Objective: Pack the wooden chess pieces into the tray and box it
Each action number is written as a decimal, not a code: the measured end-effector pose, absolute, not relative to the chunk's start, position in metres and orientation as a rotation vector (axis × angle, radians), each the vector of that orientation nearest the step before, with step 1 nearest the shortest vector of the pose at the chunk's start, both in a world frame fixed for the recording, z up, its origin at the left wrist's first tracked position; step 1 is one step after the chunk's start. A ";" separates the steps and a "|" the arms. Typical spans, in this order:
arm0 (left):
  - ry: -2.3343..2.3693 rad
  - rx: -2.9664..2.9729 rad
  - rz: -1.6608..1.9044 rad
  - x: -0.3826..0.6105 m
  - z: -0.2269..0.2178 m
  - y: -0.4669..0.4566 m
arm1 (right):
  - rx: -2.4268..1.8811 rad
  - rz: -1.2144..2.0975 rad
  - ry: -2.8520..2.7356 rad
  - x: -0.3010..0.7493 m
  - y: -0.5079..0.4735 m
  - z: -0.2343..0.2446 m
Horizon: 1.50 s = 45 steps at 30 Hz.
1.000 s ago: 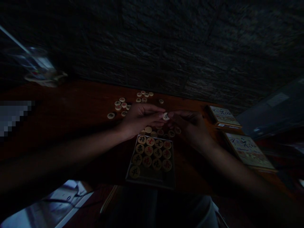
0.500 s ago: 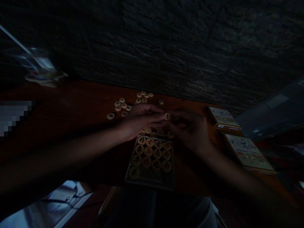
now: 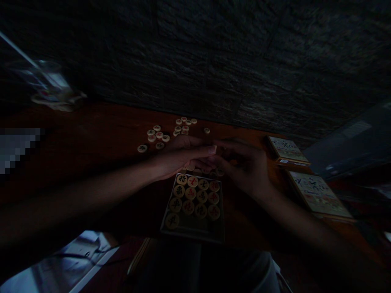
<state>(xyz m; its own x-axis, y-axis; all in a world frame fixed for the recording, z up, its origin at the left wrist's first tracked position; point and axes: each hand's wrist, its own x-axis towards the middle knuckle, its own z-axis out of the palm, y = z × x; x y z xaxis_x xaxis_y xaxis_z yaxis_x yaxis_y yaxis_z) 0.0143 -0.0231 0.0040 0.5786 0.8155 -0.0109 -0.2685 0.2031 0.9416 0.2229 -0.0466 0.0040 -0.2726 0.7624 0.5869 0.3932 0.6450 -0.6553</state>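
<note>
My left hand (image 3: pixel 175 158) reaches in over the table with its thumb and fingers closed on a small round Chinese chess piece (image 3: pixel 214 149). From the other side my right hand (image 3: pixel 249 165) meets it, thumb and index fingertips pinched at the same piece. The piece is partly covered by fingers, and its marking does not show. Just below the hands stands a shallow box (image 3: pixel 195 234) with rows of chess pieces lying face up, red and black characters mixed. Its front row has one black-marked piece (image 3: pixel 172 220) at the left. More loose pieces (image 3: pixel 190 167) are half hidden beneath my hands.
Loose chess pieces (image 3: pixel 159 134) lie on the wooden table (image 3: pixel 100 134) beyond my left hand, some stacked. Two flat printed boxes (image 3: pixel 319 195) sit at the right. A clear cup with a straw (image 3: pixel 55 83) stands at the back left, near the dark stone wall (image 3: pixel 195 61).
The piece between my fingers has turned, so its marked face no longer shows. Both hands stay in nearly the same place, and the box's pieces are unchanged.
</note>
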 end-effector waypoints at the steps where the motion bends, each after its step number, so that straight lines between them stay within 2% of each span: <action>1: 0.591 1.134 0.828 0.014 0.004 -0.023 | -0.912 0.477 -1.894 0.223 -0.046 0.004; 21: 0.594 1.159 0.818 0.014 0.002 -0.022 | -0.870 0.346 -1.980 0.225 -0.048 0.006; 28: 0.564 1.217 0.830 0.013 0.004 -0.023 | -0.872 0.435 -1.985 0.222 -0.049 0.008; 45: 0.621 1.265 0.820 0.013 0.003 -0.022 | -0.848 0.352 -1.996 0.224 -0.047 0.006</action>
<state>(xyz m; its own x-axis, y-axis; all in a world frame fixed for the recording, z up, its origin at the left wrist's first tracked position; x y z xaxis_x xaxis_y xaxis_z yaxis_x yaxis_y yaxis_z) 0.0125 -0.0225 0.0026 0.5785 0.8150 0.0336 -0.1888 0.0938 0.9775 0.2243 -0.0466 0.0059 -0.3495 0.6861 0.6380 0.4267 0.7228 -0.5436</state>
